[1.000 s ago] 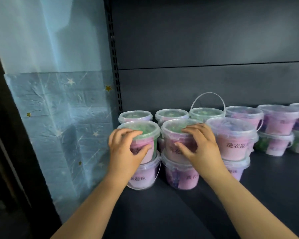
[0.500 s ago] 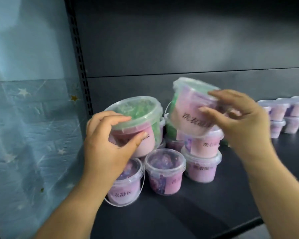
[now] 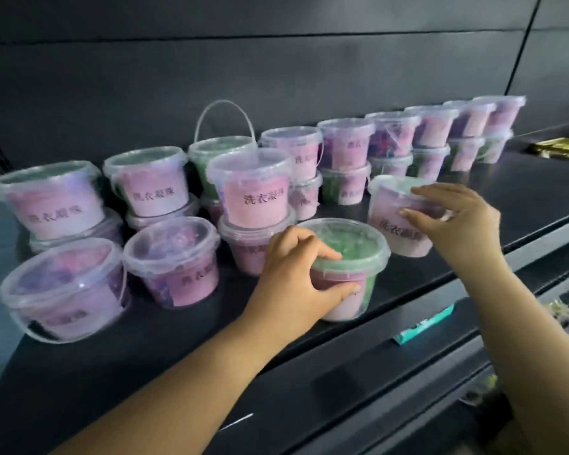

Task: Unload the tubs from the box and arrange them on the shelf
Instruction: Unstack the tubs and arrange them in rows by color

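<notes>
Left hand [image 3: 296, 277] clamps the green-lidded tub [image 3: 355, 254] near the shelf [image 3: 178, 343] front edge. Right hand [image 3: 457, 221] pinches the pink tub [image 3: 391, 224] just behind it, tilted and seemingly not yet seated. Both presumably extend the front row.

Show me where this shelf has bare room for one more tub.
Bare shelf lies right of the right hand and its tub, before the rear stacks, to the gold packet. Another strip follows the front edge, left of the left hand and its green-lidded tub. Left and back are crowded.
</notes>
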Tool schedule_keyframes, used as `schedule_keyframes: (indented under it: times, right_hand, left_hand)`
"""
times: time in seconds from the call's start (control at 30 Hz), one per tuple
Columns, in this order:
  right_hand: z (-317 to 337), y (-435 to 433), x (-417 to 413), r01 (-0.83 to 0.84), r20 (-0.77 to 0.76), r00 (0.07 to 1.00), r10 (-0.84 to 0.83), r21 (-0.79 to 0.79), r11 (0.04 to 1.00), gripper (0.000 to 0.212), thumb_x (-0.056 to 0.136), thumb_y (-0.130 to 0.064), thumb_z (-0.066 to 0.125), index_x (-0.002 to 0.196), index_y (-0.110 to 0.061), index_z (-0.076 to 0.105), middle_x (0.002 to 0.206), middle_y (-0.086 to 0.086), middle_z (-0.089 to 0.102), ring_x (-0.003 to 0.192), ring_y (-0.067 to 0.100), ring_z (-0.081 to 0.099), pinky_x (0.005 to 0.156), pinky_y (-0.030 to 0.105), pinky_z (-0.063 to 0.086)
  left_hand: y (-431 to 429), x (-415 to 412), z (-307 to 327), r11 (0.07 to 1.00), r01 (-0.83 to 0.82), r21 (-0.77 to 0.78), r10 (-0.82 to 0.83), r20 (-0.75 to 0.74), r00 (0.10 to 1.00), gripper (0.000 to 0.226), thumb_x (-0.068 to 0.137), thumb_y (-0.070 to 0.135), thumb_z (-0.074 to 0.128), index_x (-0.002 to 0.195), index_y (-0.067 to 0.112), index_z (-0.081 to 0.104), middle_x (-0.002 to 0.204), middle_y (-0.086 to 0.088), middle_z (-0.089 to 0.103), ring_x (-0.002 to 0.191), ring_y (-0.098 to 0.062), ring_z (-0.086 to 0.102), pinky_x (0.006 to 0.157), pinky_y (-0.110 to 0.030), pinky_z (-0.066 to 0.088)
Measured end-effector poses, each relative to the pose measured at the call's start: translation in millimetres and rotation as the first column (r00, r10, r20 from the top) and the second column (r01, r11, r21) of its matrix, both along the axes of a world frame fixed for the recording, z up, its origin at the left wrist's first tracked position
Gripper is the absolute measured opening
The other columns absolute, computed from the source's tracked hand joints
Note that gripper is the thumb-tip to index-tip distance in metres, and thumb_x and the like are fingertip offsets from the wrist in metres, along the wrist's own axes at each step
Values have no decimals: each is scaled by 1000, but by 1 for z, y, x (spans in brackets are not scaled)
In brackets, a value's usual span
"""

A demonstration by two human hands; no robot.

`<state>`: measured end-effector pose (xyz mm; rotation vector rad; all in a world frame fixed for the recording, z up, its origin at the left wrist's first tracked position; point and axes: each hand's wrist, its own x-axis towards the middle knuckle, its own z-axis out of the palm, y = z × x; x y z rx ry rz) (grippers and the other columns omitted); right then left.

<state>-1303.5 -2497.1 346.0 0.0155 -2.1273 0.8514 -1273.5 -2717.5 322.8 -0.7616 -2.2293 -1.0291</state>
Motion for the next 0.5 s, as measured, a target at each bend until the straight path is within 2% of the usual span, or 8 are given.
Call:
schedule_keyframes:
  times: [0.07, 0.17, 0.2, 0.3, 0.37, 0.43, 0.5]
  right_hand:
    - [-13, 14, -5, -18, 23, 1000, 17, 48, 999, 34, 66, -12, 80, 98, -4, 72, 105, 16, 68, 101, 31, 62, 90, 8, 35]
    - [-27, 30, -13, -51, -13, 998, 55, 229, 972, 31, 64, -17, 77, 91, -3, 73, 94, 18, 70, 91, 36, 64, 93, 43, 46]
    - [-31, 36, -17, -42, -25, 998, 50, 251, 967, 31, 63, -19, 75, 90, -3, 73, 93, 18, 70, 90, 37, 64, 92, 46, 44]
    - [-28, 46, -29, -39, -5, 999, 41, 187, 981, 31, 63, -17, 77, 91, -2, 73, 94, 18, 70, 95, 37, 63, 92, 39, 41]
    - [-25, 45, -35, -65, 67, 996, 56, 147, 987, 32, 66, -12, 79, 96, -4, 72, 101, 17, 69, 105, 35, 59, 98, 44, 41]
    - [-26, 41, -40, -108, 126, 988, 89, 154, 982, 35, 69, -10, 77, 103, -6, 70, 111, 15, 66, 115, 34, 54, 103, 53, 37]
    - [-23, 37, -40, -123, 167, 982, 92, 182, 976, 38, 75, -14, 73, 112, -10, 66, 121, 10, 62, 126, 27, 46, 111, 53, 25]
  left_hand:
    - [17, -12, -6, 999, -29, -26, 29, -1, 1000, 42, 57, 44, 74, 81, 12, 60, 89, 23, 33, 92, 2, 36, 87, 4, 21]
    - [37, -33, -9, 990, -128, -59, 124, -69, 990, 39, 58, 32, 78, 79, 7, 57, 89, 6, 45, 90, -8, 39, 80, -7, 26]
    - [44, -42, -9, 983, -167, -74, 160, -88, 983, 38, 59, 30, 77, 79, 5, 57, 88, -2, 51, 90, -11, 40, 78, -11, 26]
    - [59, -66, -12, 958, -265, -113, 248, -144, 958, 41, 66, 40, 65, 80, 3, 55, 89, -17, 58, 91, -21, 46, 79, -21, 30]
    - [65, -79, -14, 943, -305, -135, 285, -147, 947, 42, 69, 42, 57, 83, 2, 55, 91, -21, 57, 91, -34, 53, 80, -26, 30]
    - [67, -87, -15, 928, -332, -170, 313, -130, 941, 42, 69, 39, 59, 84, 0, 55, 91, -22, 57, 87, -42, 56, 81, -27, 30]
    - [68, -88, -13, 919, -326, -224, 322, -54, 945, 40, 71, 30, 69, 90, -2, 56, 98, -22, 56, 94, -43, 55, 85, -28, 33]
